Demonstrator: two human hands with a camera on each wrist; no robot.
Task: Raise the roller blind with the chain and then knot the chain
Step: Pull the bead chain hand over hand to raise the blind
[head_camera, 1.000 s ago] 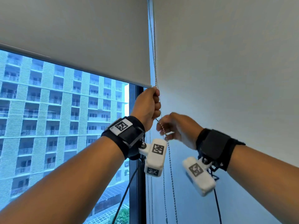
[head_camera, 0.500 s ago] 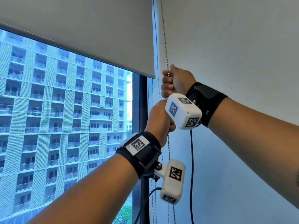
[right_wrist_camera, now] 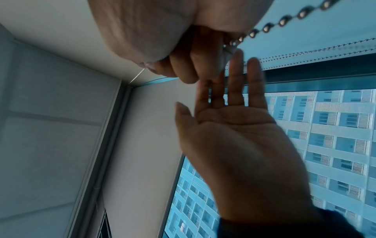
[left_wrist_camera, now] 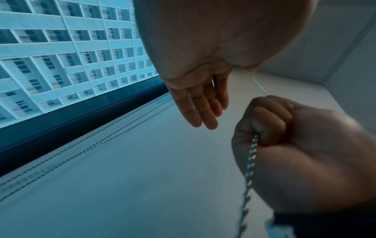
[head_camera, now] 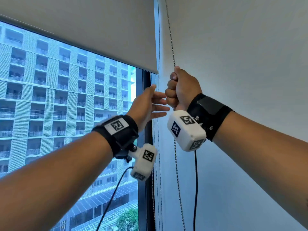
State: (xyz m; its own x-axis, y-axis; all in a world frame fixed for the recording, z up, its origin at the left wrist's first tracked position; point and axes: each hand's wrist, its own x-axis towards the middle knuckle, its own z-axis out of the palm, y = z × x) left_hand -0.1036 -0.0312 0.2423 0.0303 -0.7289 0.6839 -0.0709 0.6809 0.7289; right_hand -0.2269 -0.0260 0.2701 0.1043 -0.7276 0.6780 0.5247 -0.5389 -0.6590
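Since half a second ago my left hand (head_camera: 146, 104) has let go of the chain (head_camera: 171, 45) and now hovers flat, grip wide, beside my right hand (head_camera: 181, 89), whose fist clamps the chain beside the half-raised blind (head_camera: 100, 34).

The roller blind (head_camera: 93, 35) hung left of the chain (head_camera: 171, 45); the right hand (head_camera: 181, 89) gripped that chain, the left hand (head_camera: 148, 104) just left of it.
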